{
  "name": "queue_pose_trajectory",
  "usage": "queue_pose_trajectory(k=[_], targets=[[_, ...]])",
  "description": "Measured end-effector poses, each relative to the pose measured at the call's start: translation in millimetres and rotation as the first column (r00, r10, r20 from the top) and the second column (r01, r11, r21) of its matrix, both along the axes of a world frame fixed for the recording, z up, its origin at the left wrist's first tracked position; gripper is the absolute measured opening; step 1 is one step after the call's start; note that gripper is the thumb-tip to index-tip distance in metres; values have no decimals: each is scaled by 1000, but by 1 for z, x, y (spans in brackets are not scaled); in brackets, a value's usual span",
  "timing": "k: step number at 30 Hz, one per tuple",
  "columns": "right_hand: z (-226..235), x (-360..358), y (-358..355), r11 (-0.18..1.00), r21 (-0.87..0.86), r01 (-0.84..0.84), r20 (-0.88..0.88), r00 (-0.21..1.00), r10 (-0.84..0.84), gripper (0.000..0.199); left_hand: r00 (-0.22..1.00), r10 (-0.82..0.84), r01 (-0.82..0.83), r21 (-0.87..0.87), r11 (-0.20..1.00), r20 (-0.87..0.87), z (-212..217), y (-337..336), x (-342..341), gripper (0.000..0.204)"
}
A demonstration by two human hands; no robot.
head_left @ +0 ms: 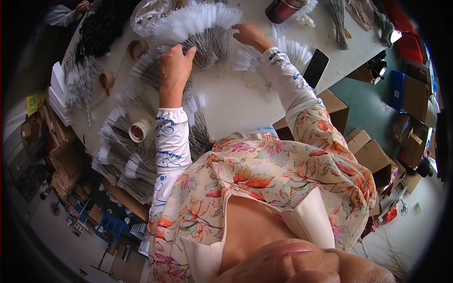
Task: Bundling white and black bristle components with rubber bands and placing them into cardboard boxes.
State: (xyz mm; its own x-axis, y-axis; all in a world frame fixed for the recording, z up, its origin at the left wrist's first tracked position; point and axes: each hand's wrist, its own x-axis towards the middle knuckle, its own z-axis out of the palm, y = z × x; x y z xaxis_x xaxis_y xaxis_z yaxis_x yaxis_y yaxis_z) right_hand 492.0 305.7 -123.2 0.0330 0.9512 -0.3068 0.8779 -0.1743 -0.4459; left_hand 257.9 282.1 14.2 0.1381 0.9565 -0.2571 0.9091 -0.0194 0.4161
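Observation:
A fanned heap of small wire-stemmed brushes (188, 22) with white bristles lies at the far middle of the table. My left hand (175, 67) is over the near left side of this heap, its thumb apart from the bent fingers. I see nothing held in it. At the heap's right edge is my right hand (251, 37), its fingers drawn together near the brush tips. Whatever they may pinch is too small to make out. Beneath and beside my right forearm lies a looser group of similar brushes (247, 59).
More brush bundles (118, 141) lie left of my left forearm, around a tape roll (140, 129). Black-bristled brushes (101, 28) are piled at the far left. A phone (315, 68) and a dark red jar (283, 10) stand right. Cardboard boxes (373, 153) sit on the floor.

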Motion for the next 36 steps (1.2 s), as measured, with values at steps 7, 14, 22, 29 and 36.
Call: queue_pose_trajectory(k=[7, 14, 22, 29, 36], targets=[[11, -19, 9, 998, -15, 69, -2, 998, -69, 33, 984, -112, 100, 90, 991, 139, 30, -10, 1, 27], [35, 16, 24, 1000, -12, -26, 201, 979, 28, 26, 938, -68, 46, 73, 996, 340, 39, -56, -21, 19], [49, 22, 149, 960, 218, 176, -126, 980, -151, 48, 901, 159, -115, -132, 985, 403, 31, -129, -61, 22], [30, -2, 195, 981, 3, -196, 78, 978, 195, 65, 755, 480, -388, -286, 876, 448, 8, -204, -104, 21], [62, 14, 190, 969, 240, -50, -32, 998, 60, 54, 690, 522, -412, -320, 853, 502, 2, -220, -117, 17]])
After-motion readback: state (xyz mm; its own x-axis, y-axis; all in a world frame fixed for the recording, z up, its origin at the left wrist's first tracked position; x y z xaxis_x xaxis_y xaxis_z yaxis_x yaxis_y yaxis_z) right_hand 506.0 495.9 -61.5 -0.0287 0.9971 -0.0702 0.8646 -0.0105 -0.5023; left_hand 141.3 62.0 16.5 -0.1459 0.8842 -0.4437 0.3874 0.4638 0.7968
